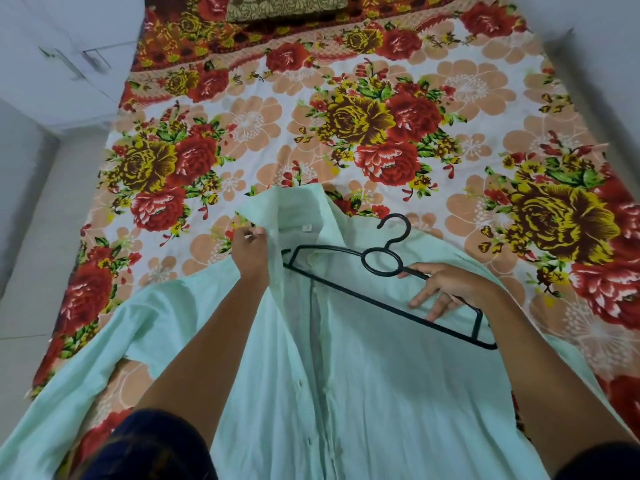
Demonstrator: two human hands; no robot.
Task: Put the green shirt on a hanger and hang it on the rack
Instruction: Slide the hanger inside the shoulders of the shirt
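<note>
Head view, left hand [251, 247] pinching shirt [346, 358], right hand [446, 284] gripping hanger [349, 287]

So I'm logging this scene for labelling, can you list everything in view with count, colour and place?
pale green button-up cotton shirt: one, mint green, spread open on the bed, near edge
dark plastic hanger: one, black-green, over the shirt's collar area
floral bedsheet: one, red, yellow, peach on white, covering the bed
patterned pillow: one, olive-gold, far end of bed
white cabinet: one, upper left
left hand: pinches the shirt's front edge
right hand: grips the hanger's bar
</note>
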